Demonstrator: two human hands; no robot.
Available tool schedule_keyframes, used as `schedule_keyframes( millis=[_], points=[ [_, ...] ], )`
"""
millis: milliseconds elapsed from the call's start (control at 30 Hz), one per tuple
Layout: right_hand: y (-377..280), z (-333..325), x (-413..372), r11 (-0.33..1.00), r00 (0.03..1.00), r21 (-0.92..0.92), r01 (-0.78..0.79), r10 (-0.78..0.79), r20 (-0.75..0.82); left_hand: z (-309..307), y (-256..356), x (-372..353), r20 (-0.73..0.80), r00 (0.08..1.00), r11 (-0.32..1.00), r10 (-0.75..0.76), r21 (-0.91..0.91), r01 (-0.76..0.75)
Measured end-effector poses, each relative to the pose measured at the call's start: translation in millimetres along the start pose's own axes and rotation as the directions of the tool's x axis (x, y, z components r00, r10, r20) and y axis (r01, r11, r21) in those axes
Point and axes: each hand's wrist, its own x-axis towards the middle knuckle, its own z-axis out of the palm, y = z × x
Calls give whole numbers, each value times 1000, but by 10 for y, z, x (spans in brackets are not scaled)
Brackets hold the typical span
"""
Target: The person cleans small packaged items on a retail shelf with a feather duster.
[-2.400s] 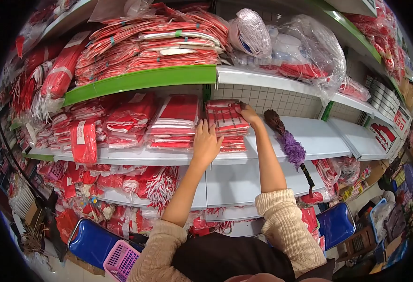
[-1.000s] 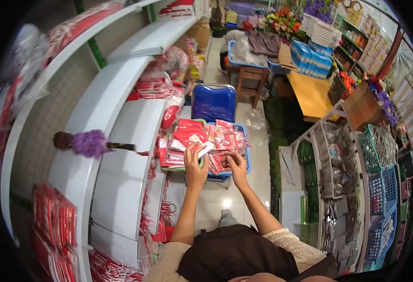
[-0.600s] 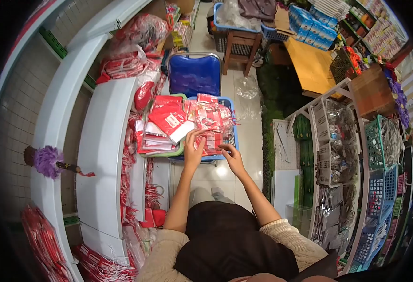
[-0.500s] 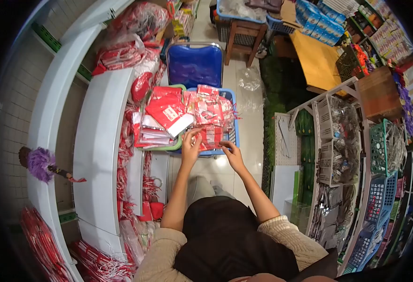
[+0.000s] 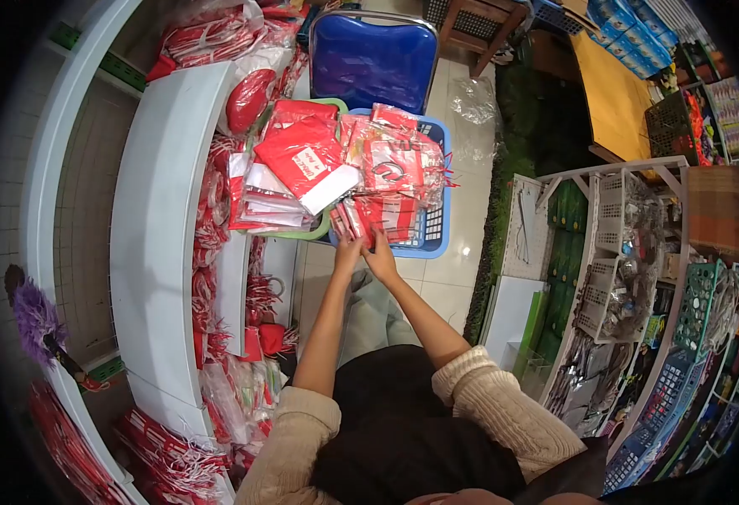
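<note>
Your left hand (image 5: 347, 251) and right hand (image 5: 379, 255) have drawn together since the earlier frame and are now just beside each other, your forearms reaching forward and converging. Your fingers meet the near end of a red packet (image 5: 349, 220) at the near left part of the blue basket (image 5: 442, 229); how firmly either hand grips it, I cannot tell.
</note>
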Motion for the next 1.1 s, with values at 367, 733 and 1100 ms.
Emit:
schedule_keyframes(
  millis=[367, 733, 1100],
  points=[
    [53, -465, -9, 989, 984, -13, -150, 150, 99, 168, 17, -134, 208, 978, 1000, -13, 11, 11],
    [-9, -872, -93, 836, 972, 544, -73, 182, -149, 337, 829, -633, 177, 981, 990, -76, -102, 95],
    [-1901, -2231, -562, 780, 997, 622, -72, 60, 40, 72, 2343, -1164, 361, 842, 900, 401, 17, -436]
  ],
)
